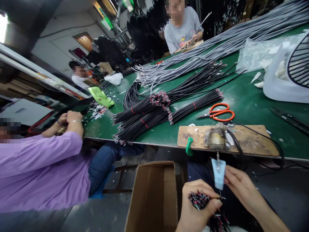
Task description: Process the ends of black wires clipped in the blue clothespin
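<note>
While your left hand (193, 211) is wrapped around a bundle of thin black cables (200, 199), red and white wire ends spilling out past the fingers, your thumb and forefinger press together near one cable end just below the light-blue piece (219, 175). Your right hand (241, 185) touches that piece's right edge with its fingertips; you cannot tell from this angle whether they pinch it, since some fingers are partly hidden. Above, the piece meets a thin metal shaft (218, 156) coming from a grimy motor (216, 138) on a wooden board (256, 141) at the edge of the green table (251, 108). A green clamp (189, 147) grips the board's near edge.

Behind the board lie orange-handled snips (222, 112), and left of them tied black cable bundles (145, 120), with long grey cables (207, 54) beyond. Below the table, to your left, an open cardboard box (151, 196) is cut off by the bottom edge. On the right, a white fan (277, 77) is cropped by the frame. A person in purple (48, 167) sits at your left, their hands partly hiding their work. The reddish mark on the lime-green object (100, 96) and the print on the grey shirt (183, 40) across the table are too small to read
</note>
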`<state>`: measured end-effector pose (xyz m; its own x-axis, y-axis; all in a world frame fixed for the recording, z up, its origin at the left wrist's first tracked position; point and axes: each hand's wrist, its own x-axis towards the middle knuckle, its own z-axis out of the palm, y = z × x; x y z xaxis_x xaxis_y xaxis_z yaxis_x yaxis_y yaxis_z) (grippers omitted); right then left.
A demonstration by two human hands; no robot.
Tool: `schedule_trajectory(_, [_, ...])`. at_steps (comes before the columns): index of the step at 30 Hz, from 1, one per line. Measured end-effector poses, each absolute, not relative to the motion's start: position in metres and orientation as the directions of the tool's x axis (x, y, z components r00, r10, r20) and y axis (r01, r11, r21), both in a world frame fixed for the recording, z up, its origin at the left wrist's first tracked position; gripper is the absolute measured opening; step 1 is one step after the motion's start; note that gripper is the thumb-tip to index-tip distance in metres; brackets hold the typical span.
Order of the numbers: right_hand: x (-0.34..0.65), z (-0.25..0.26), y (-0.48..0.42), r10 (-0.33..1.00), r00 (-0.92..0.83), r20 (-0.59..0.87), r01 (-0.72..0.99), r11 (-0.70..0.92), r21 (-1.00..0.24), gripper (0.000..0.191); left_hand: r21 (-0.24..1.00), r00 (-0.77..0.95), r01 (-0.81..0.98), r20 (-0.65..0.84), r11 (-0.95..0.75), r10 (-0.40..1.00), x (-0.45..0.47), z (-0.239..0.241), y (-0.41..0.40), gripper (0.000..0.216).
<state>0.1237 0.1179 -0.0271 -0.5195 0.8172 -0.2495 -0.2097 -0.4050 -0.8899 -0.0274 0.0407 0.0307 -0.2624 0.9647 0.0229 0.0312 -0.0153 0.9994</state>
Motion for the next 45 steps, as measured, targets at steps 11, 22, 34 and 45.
schedule_trajectory(11, [0.127, 0.009, 0.111, 0.712, -0.684, 0.155, 0.123, 0.322, -0.939, 0.010, 0.938, -0.244, -0.170, -0.338, 0.304, 0.909, -0.013, -0.005, 0.033, 0.026])
schedule_trajectory(22, [0.130, -0.004, 0.110, 0.766, -0.638, 0.081, 0.085, 0.175, -0.981, 0.019, 0.895, -0.400, -0.303, -0.431, 0.327, 0.809, -0.013, -0.030, 0.011, 0.038])
schedule_trajectory(34, [0.136, 0.002, 0.103, 0.777, -0.608, 0.160, 0.130, 0.297, -0.946, 0.012, 0.964, -0.413, -0.107, -0.265, 0.242, 0.871, -0.013, -0.022, 0.012, 0.026])
schedule_trajectory(45, [0.141, 0.000, 0.100, 0.797, -0.576, 0.180, 0.151, 0.320, -0.935, 0.011, 0.971, -0.366, -0.029, -0.232, 0.238, 0.901, -0.015, 0.001, 0.022, 0.018])
